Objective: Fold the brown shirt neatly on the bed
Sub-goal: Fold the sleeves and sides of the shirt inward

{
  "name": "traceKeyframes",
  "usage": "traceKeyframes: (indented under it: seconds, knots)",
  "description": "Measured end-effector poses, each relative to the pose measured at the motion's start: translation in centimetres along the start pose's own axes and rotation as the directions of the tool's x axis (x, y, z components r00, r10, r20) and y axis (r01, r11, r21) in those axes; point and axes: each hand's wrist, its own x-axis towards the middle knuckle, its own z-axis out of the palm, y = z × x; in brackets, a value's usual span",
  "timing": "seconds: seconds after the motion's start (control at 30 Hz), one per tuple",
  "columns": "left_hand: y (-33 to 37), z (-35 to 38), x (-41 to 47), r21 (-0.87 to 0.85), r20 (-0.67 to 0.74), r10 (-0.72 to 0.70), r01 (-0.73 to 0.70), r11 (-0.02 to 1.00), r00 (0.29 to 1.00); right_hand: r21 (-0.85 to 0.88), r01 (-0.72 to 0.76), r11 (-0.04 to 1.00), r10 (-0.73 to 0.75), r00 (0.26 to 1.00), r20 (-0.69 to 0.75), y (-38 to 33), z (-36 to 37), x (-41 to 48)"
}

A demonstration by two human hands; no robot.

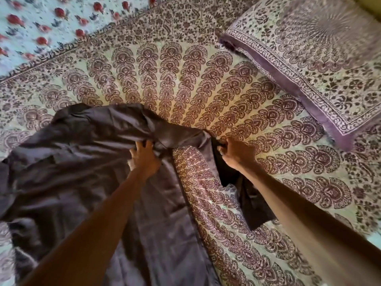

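Head camera, looking down over both my bare arms: my left hand (144,159) grips a bunched fold of the crumpled, faintly shiny brown shirt (72,162), fingers curled into the cloth near its upper edge. My right hand (238,154) closes its curled fingers on another part of the same garment. This is a darker strip that hangs from my grasp and trails beside my forearm; whether it is a sleeve or a front panel I cannot tell. A twisted band of the shirt runs between my two hands.

The bulk of the shirt lies rumpled on the left half of the bed, spreading from under my left arm to the lower edge of the view, where it is blurred. It rests on a cream bedspread (206,89) printed with fans of maroon feather motifs. A flat rectangular pillow (309,69) in a matching print with a purple border lies at the upper right, well apart from the shirt. At the upper left, beyond the bedspread's edge, a pale sheet with red flowers (41,21) shows, blurred.
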Motion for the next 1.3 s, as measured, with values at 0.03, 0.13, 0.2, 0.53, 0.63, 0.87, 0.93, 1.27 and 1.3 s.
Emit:
traceKeyframes:
  seconds: [0.03,0.13,0.2,0.53,0.63,0.87,0.93,1.27,1.3]
  knots:
    - [1.0,-0.1,-0.3,-0.04,-0.08,0.011,-0.015,0.999,0.997,-0.018,-0.01,1.0,0.011,0.998,0.059,1.1,0.4,-0.4]
    - [4.6,0.1,-0.5,-0.176,-0.404,0.149,-0.237,0.955,0.902,0.184,0.02,0.983,-0.02,1.0,-0.001,3.6,0.0,-0.1]
    - [7.8,-0.4,0.5,-0.206,-0.517,0.21,-0.359,0.91,0.83,0.38,0.032,0.924,0.042,0.982,-0.184,5.3,-1.5,1.7]
    - [17.6,0.0,7.1,0.281,-0.21,0.539,-0.478,0.832,0.816,0.557,0.116,0.822,-0.044,0.989,-0.142,10.3,-5.2,8.5]
    - [18.5,-0.2,8.0,0.441,-0.021,0.525,-0.463,0.769,0.851,0.453,0.066,0.889,-0.156,0.974,0.164,11.4,-5.7,9.0]
    - [18.8,-1.0,10.4,0.384,0.074,0.416,-0.411,0.827,0.906,0.37,0.101,0.923,-0.155,0.981,0.12,13.6,-9.4,12.1]
    - [19.4,-1.1,10.7,0.26,0.102,0.387,-0.4,0.879,0.916,0.423,0.07,0.903,-0.023,0.993,-0.115,14.3,-10.3,13.7]
    - [22.5,-0.7,11.6,0.184,0.014,0.359,-0.355,0.917,0.933,-0.142,0.039,0.989,0.005,0.955,0.297,17.5,-12.1,14.3]
    - [22.7,-0.7,11.6,0.214,-0.012,0.37,-0.359,0.908,0.929,-0.282,0.052,0.958,-0.006,0.987,0.161,17.4,-12.8,14.1]
